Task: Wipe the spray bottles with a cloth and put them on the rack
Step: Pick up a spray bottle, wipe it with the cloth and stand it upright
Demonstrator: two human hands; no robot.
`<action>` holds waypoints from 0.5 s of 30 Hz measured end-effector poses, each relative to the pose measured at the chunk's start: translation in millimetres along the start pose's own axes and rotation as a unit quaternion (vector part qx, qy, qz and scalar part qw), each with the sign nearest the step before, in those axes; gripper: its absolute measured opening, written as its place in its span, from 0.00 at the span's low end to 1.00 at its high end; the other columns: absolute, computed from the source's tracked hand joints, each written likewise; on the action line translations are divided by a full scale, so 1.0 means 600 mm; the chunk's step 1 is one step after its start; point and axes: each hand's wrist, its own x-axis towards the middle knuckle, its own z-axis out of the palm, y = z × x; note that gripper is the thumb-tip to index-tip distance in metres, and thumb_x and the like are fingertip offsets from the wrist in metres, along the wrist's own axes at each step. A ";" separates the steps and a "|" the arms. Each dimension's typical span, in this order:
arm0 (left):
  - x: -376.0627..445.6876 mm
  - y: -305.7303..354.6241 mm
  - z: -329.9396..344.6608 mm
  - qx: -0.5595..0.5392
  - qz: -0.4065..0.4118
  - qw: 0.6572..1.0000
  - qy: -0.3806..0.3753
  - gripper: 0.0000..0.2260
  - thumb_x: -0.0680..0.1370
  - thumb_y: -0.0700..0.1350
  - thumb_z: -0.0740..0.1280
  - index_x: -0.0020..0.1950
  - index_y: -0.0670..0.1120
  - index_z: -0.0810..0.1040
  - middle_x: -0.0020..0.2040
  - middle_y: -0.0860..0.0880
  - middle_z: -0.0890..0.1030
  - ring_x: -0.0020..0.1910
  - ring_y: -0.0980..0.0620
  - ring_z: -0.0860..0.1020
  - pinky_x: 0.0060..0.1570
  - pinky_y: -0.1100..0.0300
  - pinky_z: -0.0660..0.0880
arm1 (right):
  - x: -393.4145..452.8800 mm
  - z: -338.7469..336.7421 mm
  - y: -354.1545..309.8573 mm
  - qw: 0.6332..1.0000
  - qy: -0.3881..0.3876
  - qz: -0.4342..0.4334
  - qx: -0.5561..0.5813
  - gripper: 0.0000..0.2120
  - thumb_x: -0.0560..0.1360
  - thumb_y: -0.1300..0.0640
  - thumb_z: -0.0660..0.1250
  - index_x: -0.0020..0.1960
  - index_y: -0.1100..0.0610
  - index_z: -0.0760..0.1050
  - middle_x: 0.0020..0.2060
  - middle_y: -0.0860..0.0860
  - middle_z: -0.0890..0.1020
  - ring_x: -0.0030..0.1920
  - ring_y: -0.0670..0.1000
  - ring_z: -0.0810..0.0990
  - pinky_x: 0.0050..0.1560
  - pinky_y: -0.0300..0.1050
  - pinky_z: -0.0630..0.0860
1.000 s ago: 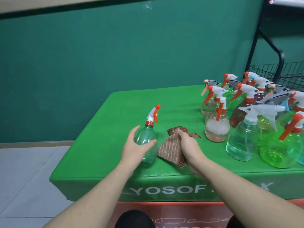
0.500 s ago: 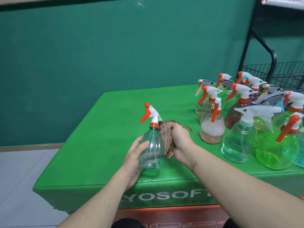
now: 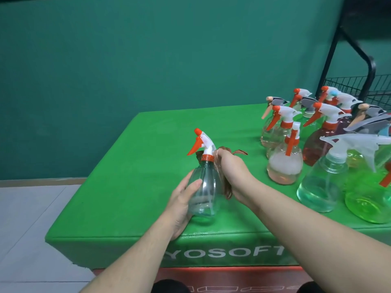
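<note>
You held a clear, pear-shaped plastic spray bottle (image 3: 204,189) with a white sprayer head, an orange trigger and an orange collar; it stood nearly upright, its nozzle pointing away to your left. Your left hand (image 3: 183,205) cupped its lower body from the left, thumb curled across the front. Your right hand (image 3: 229,173) clutched a bunched brown striped cloth (image 3: 220,172) and pressed it against the bottle's right shoulder, just under the collar. The bottle sat between both hands, above the near edge of the green-covered desk (image 3: 131,187). Well to the right of your right hand stood a cluster of coloured spray bottles (image 3: 317,157).
</note>
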 end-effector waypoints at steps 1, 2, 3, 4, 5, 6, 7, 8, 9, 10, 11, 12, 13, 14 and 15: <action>-0.001 0.000 0.000 -0.006 -0.003 1.000 0.000 0.52 0.58 0.65 0.82 0.78 0.56 0.67 0.60 0.38 0.84 0.52 0.39 0.85 0.65 0.36 0.76 | -0.001 -0.002 0.002 0.998 0.017 -0.019 -0.063 0.18 0.81 0.46 0.57 0.51 0.59 0.79 0.43 0.55 0.81 0.42 0.56 0.78 0.47 0.49 0.75; -0.001 0.000 -0.001 -0.011 -0.003 1.000 0.001 0.49 0.60 0.64 0.81 0.78 0.55 0.67 0.60 0.39 0.84 0.52 0.39 0.85 0.64 0.37 0.76 | -0.003 -0.004 0.005 0.992 0.029 -0.037 -0.115 0.21 0.82 0.44 0.56 0.49 0.59 0.78 0.43 0.55 0.81 0.42 0.54 0.78 0.47 0.48 0.75; -0.002 0.001 -0.001 -0.016 0.000 1.000 0.003 0.45 0.64 0.62 0.79 0.78 0.55 0.67 0.60 0.39 0.84 0.53 0.38 0.85 0.63 0.38 0.77 | -0.007 -0.008 0.008 0.987 0.034 -0.053 -0.151 0.22 0.83 0.43 0.55 0.47 0.58 0.77 0.41 0.54 0.80 0.41 0.53 0.78 0.45 0.47 0.75; -0.003 0.001 -0.001 -0.023 0.001 1.000 0.007 0.41 0.67 0.60 0.76 0.78 0.54 0.67 0.59 0.40 0.85 0.55 0.37 0.84 0.61 0.40 0.79 | -0.009 -0.011 0.013 0.982 0.034 -0.067 -0.173 0.23 0.84 0.42 0.54 0.46 0.59 0.77 0.41 0.54 0.79 0.41 0.53 0.77 0.44 0.46 0.73; -0.004 0.001 0.000 -0.029 0.002 1.000 0.011 0.38 0.69 0.58 0.75 0.78 0.54 0.68 0.59 0.40 0.85 0.56 0.36 0.84 0.60 0.40 0.79 | -0.009 -0.015 0.018 0.980 0.033 -0.074 -0.182 0.24 0.84 0.41 0.54 0.47 0.59 0.77 0.43 0.54 0.79 0.43 0.54 0.78 0.46 0.46 0.72; -0.004 0.000 0.000 -0.032 0.004 0.999 0.015 0.37 0.71 0.58 0.75 0.77 0.53 0.68 0.59 0.40 0.85 0.57 0.36 0.83 0.60 0.40 0.78 | -0.009 -0.018 0.022 0.981 0.036 -0.073 -0.179 0.24 0.84 0.42 0.54 0.50 0.60 0.78 0.45 0.55 0.80 0.45 0.55 0.78 0.48 0.47 0.72; -0.005 0.000 0.001 -0.034 0.006 0.999 0.017 0.36 0.71 0.57 0.76 0.77 0.53 0.69 0.59 0.40 0.85 0.58 0.36 0.83 0.60 0.41 0.78 | -0.011 -0.021 0.024 0.985 0.034 -0.061 -0.156 0.23 0.83 0.42 0.55 0.52 0.60 0.78 0.48 0.56 0.81 0.47 0.55 0.79 0.49 0.47 0.71; -0.007 0.001 0.002 -0.034 0.007 0.999 0.018 0.35 0.72 0.58 0.76 0.77 0.54 0.69 0.59 0.40 0.85 0.58 0.36 0.83 0.60 0.41 0.78 | -0.012 -0.021 0.026 0.992 0.033 -0.043 -0.113 0.22 0.83 0.43 0.56 0.53 0.60 0.79 0.49 0.56 0.83 0.48 0.55 0.79 0.49 0.47 0.72; -0.008 0.002 0.003 -0.033 0.007 0.999 0.019 0.34 0.72 0.58 0.75 0.76 0.54 0.69 0.59 0.41 0.85 0.58 0.36 0.83 0.60 0.41 0.78 | -0.012 -0.022 0.026 0.998 0.028 -0.021 -0.055 0.19 0.82 0.45 0.57 0.51 0.58 0.79 0.47 0.56 0.83 0.46 0.55 0.80 0.47 0.46 0.74; -0.009 0.002 0.003 -0.032 0.006 0.999 0.018 0.33 0.72 0.57 0.74 0.76 0.54 0.70 0.60 0.41 0.85 0.59 0.36 0.83 0.61 0.41 0.78 | -0.017 -0.022 0.023 1.000 0.024 -0.002 0.005 0.16 0.82 0.48 0.57 0.47 0.56 0.78 0.44 0.55 0.83 0.42 0.54 0.80 0.43 0.45 0.74; -0.010 0.002 0.003 -0.029 0.006 0.999 0.017 0.32 0.72 0.57 0.73 0.75 0.54 0.70 0.60 0.41 0.85 0.59 0.36 0.83 0.61 0.40 0.78 | -0.020 -0.022 0.021 0.998 0.013 0.014 0.052 0.14 0.82 0.51 0.57 0.44 0.55 0.76 0.39 0.54 0.81 0.38 0.53 0.79 0.39 0.43 0.74; -0.011 0.002 0.003 -0.024 0.007 1.000 0.015 0.31 0.72 0.56 0.72 0.75 0.55 0.71 0.60 0.41 0.85 0.59 0.37 0.83 0.61 0.40 0.78 | -0.023 -0.022 0.016 0.996 0.001 0.025 0.088 0.12 0.82 0.54 0.57 0.42 0.54 0.74 0.37 0.53 0.79 0.35 0.53 0.77 0.37 0.42 0.74; -0.011 0.002 0.003 -0.019 0.009 1.000 0.011 0.31 0.71 0.56 0.71 0.74 0.55 0.71 0.59 0.41 0.85 0.58 0.38 0.83 0.60 0.41 0.79 | -0.025 -0.021 0.010 0.993 -0.008 0.032 0.112 0.11 0.81 0.56 0.57 0.41 0.54 0.72 0.35 0.52 0.77 0.34 0.52 0.76 0.37 0.42 0.74; -0.011 0.002 0.002 -0.014 0.010 1.000 0.007 0.32 0.70 0.57 0.71 0.75 0.55 0.71 0.59 0.41 0.85 0.57 0.39 0.84 0.59 0.42 0.79 | -0.027 -0.019 0.004 0.991 -0.013 0.035 0.128 0.11 0.81 0.58 0.57 0.41 0.55 0.71 0.35 0.52 0.76 0.33 0.52 0.74 0.37 0.43 0.74; -0.010 0.001 0.002 -0.011 0.012 1.000 0.004 0.34 0.70 0.57 0.72 0.75 0.55 0.70 0.58 0.41 0.85 0.54 0.40 0.85 0.60 0.42 0.79 | -0.028 -0.017 -0.002 0.990 -0.018 0.037 0.137 0.10 0.81 0.59 0.57 0.42 0.55 0.70 0.35 0.52 0.75 0.33 0.52 0.73 0.38 0.44 0.74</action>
